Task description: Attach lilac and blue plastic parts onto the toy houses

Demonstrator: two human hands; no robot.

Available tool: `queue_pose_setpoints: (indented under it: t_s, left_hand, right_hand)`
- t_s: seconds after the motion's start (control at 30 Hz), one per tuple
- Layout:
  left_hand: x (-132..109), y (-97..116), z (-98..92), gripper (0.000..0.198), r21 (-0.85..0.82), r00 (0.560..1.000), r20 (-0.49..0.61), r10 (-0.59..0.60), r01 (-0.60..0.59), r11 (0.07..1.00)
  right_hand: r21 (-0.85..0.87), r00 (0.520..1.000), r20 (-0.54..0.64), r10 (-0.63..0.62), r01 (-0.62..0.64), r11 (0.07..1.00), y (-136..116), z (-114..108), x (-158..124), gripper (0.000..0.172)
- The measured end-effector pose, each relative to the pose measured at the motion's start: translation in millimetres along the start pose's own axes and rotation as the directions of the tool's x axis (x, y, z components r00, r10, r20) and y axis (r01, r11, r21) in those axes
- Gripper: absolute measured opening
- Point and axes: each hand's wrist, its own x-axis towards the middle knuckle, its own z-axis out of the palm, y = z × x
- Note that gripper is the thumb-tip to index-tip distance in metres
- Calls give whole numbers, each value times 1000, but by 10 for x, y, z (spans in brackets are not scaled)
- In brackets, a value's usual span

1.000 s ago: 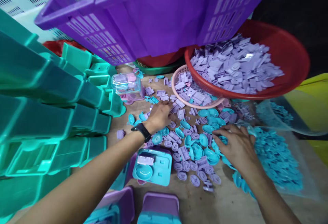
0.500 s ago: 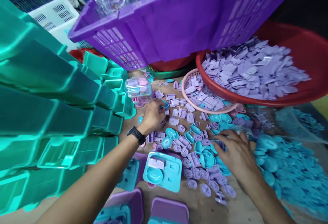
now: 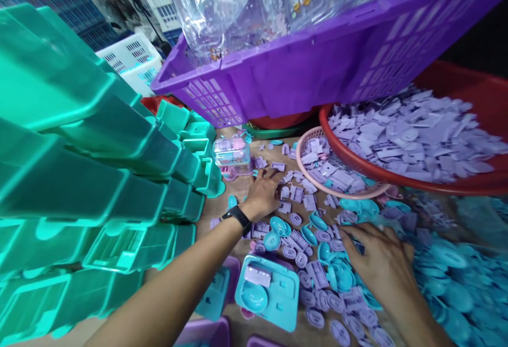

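My left hand, with a black band on the wrist, reaches over scattered lilac plastic pieces. Its fingers are stretched out and nothing shows in them. My right hand hovers low beside a cluster of teal oval dishes, thumb apart from the curved fingers; its far fingertips are partly hidden. Between and below the hands sits a teal tray bearing a lilac block and a teal bowl. Lilac oval pieces lie right of the tray.
Stacked green bins fill the left. A purple crate of clear containers overhangs the back. A red basin and a pink basket hold lilac parts. Teal parts are heaped at right. A clear-lidded box stands behind my left hand.
The whole view has shifted, so things sit lower and farther right. My left hand has moved slightly right over the lilac pieces, its fingers straighter. My right hand stays near the teal dishes.
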Motion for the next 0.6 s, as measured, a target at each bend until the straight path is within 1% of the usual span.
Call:
queue_pose_setpoints:
  t_s: [0.07, 0.13, 0.23, 0.33, 0.4, 0.43, 0.47, 0.53, 0.6]
  left_hand:
    - [17, 40, 29, 51, -17, 999, -45, -18, 17, 1000]
    - [66, 84, 58, 40, -27, 995, -90, -53, 51, 998]
    - [172, 163, 78, 40, -17, 987, -147, -67, 65, 998]
    - [237, 226, 66, 32, -7, 982, -179, -66, 65, 998]
    - [224, 224, 47, 28, -23, 983, -155, -95, 93, 995]
    - [200, 205, 35, 27, -42, 983, -143, -114, 109, 993]
    - [166, 174, 21, 26, -69, 982, -137, -128, 120, 990]
    - [79, 92, -28, 24, -141, 976, -144, -160, 140, 980]
    - [-13, 23, -119, 23, -239, 961, -181, -211, 165, 957]
  right_hand:
    - [27, 1000, -20, 17, -17, 999, -23, -2, 49, 46]
    - [59, 1000, -23, 20, -18, 998, -71, 9, 130, 44]
    - [90, 999, -29, 20, -17, 996, -188, 40, 275, 38]
    - [175, 999, 5, 37, -37, 984, -358, 50, 413, 36]
    - [174, 994, 88, 58, -73, 982, -506, 35, 517, 36]
    - [138, 988, 141, 60, -80, 987, -589, 25, 581, 36]
    - [84, 979, 196, 52, -69, 994, -674, 18, 655, 38]
    - [-32, 953, 304, 11, -1, 999, -839, 24, 831, 46]
    - [-119, 912, 409, 14, 38, 992, -973, 68, 1019, 47]
